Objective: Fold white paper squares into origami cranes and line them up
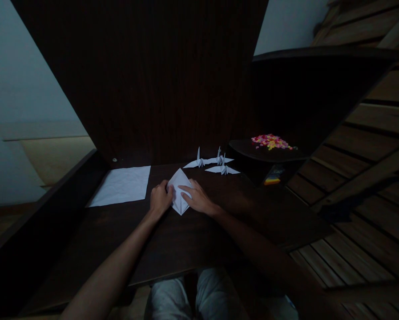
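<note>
A white sheet of paper folded into a diamond point(180, 180) lies on the dark desk in front of me, its lower half split by a centre crease. My left hand point(160, 198) is closed at its left edge, thumb on top and fingers curled. Over the right side reaches my right hand point(197, 198), fingers stretched out and apart, the tips touching the paper's face. Behind the diamond stand several folded white paper cranes point(223, 170), wings spread and close together.
To the left lies a flat white sheet point(122, 185). A corner shelf point(252, 152) on the right bears a pile of small pink, red and yellow pieces point(273, 142); a yellow item point(272, 181) sits beneath. A tall dark panel point(146, 89) rises behind the desk point(172, 249). Wooden slats are at right.
</note>
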The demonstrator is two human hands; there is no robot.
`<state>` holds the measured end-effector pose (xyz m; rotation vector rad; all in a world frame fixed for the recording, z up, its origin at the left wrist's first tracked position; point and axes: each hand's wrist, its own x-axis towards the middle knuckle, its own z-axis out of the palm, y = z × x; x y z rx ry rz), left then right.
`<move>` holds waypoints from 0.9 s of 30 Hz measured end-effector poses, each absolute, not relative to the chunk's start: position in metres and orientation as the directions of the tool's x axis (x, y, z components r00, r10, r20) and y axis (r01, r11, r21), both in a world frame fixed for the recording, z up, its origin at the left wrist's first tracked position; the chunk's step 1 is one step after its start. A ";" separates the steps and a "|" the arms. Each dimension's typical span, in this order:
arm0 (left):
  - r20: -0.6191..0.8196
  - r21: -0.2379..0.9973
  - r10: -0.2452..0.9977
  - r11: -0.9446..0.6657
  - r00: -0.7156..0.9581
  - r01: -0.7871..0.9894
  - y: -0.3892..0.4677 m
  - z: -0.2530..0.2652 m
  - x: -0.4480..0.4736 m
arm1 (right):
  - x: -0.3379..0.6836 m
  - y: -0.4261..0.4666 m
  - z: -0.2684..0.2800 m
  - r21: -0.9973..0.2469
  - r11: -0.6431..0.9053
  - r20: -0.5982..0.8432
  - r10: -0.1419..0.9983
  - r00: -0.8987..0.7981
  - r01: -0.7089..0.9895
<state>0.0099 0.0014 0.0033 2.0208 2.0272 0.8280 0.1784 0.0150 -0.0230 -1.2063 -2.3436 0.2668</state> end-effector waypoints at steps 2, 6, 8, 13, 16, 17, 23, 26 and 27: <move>0.290 0.501 0.954 -0.085 -0.075 0.861 0.002 0.002 0.010 | 0.178 0.016 -0.024 -0.382 0.591 0.329 0.805 -0.493 0.710; 0.337 0.560 0.937 -0.123 -0.090 0.819 0.003 -0.001 0.009 | 0.178 0.017 -0.024 -0.380 0.558 0.300 0.829 -0.472 0.738; 0.335 0.581 0.938 -0.127 -0.094 0.804 0.002 -0.001 0.008 | 0.177 0.015 -0.022 -0.372 0.541 0.277 0.840 -0.466 0.754; 0.291 0.639 0.955 -0.144 -0.065 0.756 -0.001 0.000 0.004 | 0.177 0.012 -0.018 -0.348 0.498 0.213 0.867 -0.450 0.794; 0.276 0.677 0.961 -0.172 -0.031 0.715 -0.003 -0.002 0.002 | 0.178 0.012 -0.019 -0.342 0.491 0.199 0.871 -0.449 0.801; 0.274 0.694 0.962 -0.185 -0.017 0.696 -0.003 -0.003 0.001 | 0.178 0.013 -0.019 -0.339 0.494 0.201 0.869 -0.451 0.801; 0.256 0.782 0.966 -0.235 0.046 0.577 -0.001 -0.014 0.002 | 0.179 0.014 -0.019 -0.349 0.499 0.213 0.867 -0.452 0.793; 0.246 0.796 0.968 -0.235 0.056 0.558 -0.001 -0.014 0.004 | 0.179 0.015 -0.018 -0.347 0.499 0.211 0.867 -0.452 0.794; 0.242 0.802 0.969 -0.232 0.057 0.551 -0.001 -0.013 0.004 | 0.179 0.015 -0.019 -0.348 0.498 0.213 0.867 -0.450 0.795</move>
